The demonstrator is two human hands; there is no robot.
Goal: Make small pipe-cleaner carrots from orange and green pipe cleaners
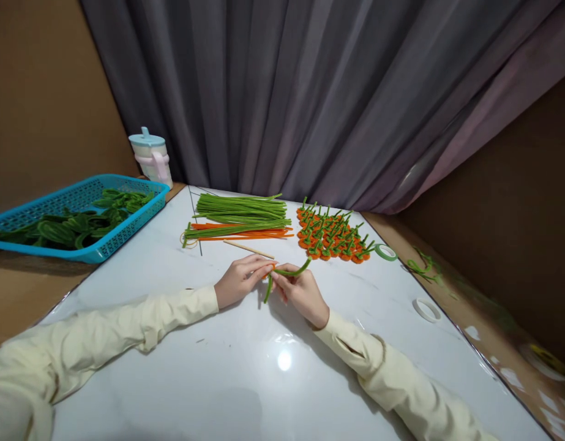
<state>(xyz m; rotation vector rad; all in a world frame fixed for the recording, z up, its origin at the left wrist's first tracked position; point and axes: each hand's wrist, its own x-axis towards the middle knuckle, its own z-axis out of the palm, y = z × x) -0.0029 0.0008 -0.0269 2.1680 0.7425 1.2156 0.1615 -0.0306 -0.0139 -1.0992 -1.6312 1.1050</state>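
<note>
Mid-bench (218, 367), both hands pinch one green stem (291, 271) — left hand (239, 280) at its orange tip, right hand (300, 293) gripping beside it. Carrots (332, 236) lie finished by the far edge — but thick bundles (240, 208) sit unused, so plenty looks left.

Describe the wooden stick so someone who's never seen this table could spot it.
Start at the white table and find the bundle of green and orange pipe cleaners near its far edge. Just in front of it, beyond the left hand, lies the wooden stick. It is pale, smooth and alone; its neighbours are fuzzy and coloured.
</note>
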